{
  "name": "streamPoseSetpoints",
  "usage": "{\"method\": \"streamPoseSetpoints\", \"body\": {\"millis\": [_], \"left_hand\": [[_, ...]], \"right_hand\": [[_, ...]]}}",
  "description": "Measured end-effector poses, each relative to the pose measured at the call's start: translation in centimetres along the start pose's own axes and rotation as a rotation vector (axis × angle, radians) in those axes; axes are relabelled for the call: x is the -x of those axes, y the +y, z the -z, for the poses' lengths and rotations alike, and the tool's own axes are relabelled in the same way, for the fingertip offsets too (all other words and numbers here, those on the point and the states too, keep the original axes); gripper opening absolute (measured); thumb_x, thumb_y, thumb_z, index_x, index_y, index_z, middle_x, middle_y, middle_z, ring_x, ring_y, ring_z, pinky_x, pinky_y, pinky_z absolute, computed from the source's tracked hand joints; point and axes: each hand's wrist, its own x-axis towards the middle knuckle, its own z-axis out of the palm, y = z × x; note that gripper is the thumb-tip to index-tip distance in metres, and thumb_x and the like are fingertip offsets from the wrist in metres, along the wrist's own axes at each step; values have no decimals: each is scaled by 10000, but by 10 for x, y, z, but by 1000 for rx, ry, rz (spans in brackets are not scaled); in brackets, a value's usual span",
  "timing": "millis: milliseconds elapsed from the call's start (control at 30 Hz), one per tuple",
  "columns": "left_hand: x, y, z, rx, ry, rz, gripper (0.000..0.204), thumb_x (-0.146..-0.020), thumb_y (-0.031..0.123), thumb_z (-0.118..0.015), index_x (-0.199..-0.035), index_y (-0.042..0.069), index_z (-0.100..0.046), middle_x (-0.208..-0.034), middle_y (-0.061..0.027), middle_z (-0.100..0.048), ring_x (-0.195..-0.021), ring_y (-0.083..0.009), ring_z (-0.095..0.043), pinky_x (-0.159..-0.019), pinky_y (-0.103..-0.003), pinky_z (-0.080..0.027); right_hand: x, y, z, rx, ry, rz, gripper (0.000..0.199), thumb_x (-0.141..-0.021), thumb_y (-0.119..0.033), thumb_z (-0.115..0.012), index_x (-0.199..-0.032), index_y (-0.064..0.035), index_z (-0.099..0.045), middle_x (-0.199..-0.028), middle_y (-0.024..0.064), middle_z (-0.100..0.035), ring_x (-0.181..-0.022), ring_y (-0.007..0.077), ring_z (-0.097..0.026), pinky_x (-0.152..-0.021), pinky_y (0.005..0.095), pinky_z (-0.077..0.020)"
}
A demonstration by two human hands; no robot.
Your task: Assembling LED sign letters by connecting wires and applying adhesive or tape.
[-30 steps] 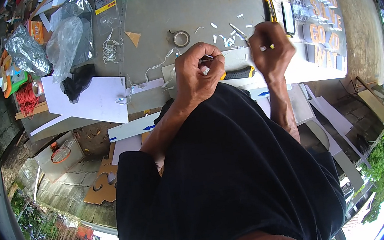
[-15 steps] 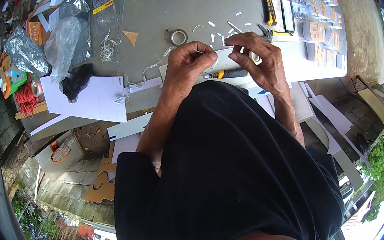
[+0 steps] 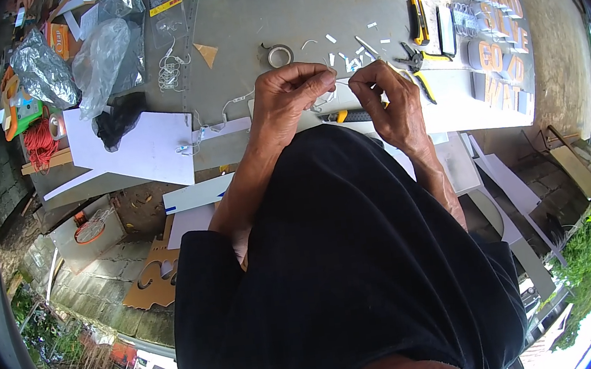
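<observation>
My left hand is raised over the near edge of the table, thumb and forefinger pinched on a thin white wire. A string of small white LED modules on wire trails off to its left. Close by on the right, my right hand is pinched too, its fingertips at the wire's other side in the narrow gap between the hands. Whether anything else is between those fingertips is too small to tell. Beneath the hands lies a yellow and black handled tool, partly covered by my right hand.
Beyond the hands are a tape roll, small white scraps, a yellow utility knife and wire strippers. Block letters stand at the right. Plastic bags, red cord and a white sheet lie left.
My right hand has moved slightly left and its fingers, parted before, have closed into a pinch near the left hand. The left hand keeps its pinch, almost in place.
</observation>
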Motion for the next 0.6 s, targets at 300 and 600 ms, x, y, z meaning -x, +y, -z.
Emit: {"method": "streamPoseSetpoints", "body": {"millis": [300,600], "left_hand": [[1,2,6,-56,-101,54,118,-869,106,-755,-927,4,-760,-804,-20,-697,-753,-61,-586,-681,-225,-434],[0,4,9,-162,-195,91,106,-846,68,-729,-910,-15,-736,-854,-48,-701,-824,-105,-631,-790,-259,-480]], "right_hand": [[-12,0,10,-79,-15,106,223,-904,-67,-701,-1127,-76,-697,-1067,88,-684,-868,222,-687,-711,348,-579],[-20,9,11,-18,-143,217,175,-861,-64,-730,-1036,-77,-728,-1033,65,-687,-918,246,-697,-767,378,-585]]}}
